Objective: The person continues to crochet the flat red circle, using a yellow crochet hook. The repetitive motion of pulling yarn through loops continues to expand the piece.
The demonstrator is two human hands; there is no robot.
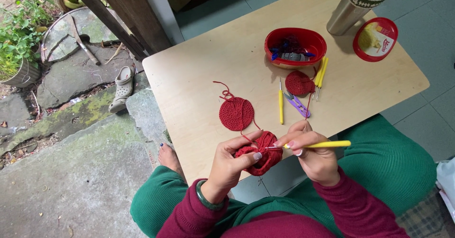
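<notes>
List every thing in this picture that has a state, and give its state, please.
left hand: shut on red crochet piece
right hand: shut on yellow crochet hook
red bowl: uncovered, holds small items
red lid: off, flat on table
metal bottle: upright
red crochet circle: flat

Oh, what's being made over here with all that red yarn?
A person sits at a low wooden table, crocheting. The left hand grips a red crochet piece, and the right hand works a yellow-handled hook into it. On the table lie two finished red rounds, a larger one and a smaller one, plus spare yellow hooks, purple snips and a red bowl of small tools.
</notes>
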